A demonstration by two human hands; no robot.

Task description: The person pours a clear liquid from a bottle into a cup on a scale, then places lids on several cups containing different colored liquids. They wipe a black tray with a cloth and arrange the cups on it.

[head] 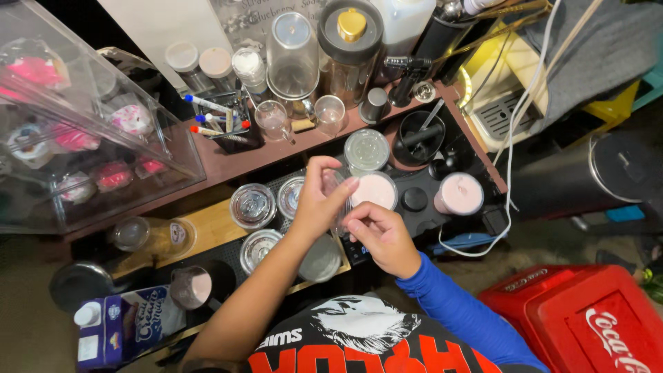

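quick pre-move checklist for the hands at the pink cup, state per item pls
1. Left hand holds a clear lid over the pink drink cup: ok.
2. Right hand at the lid's near edge: ok.
3. Lid seated on the rim: cannot tell, hands cover it.
4. Cup upright, no spill in view: ok.
5. Second pink cup stands apart from the hands: ok.
6. Space around the cup: not ok, metal-lidded jars crowd its left side.

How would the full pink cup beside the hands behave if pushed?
The pink cup is brim-full and lidless, so it would probably slosh or spill. It looks heavy for its size. Its thin plastic wall might flex when squeezed.
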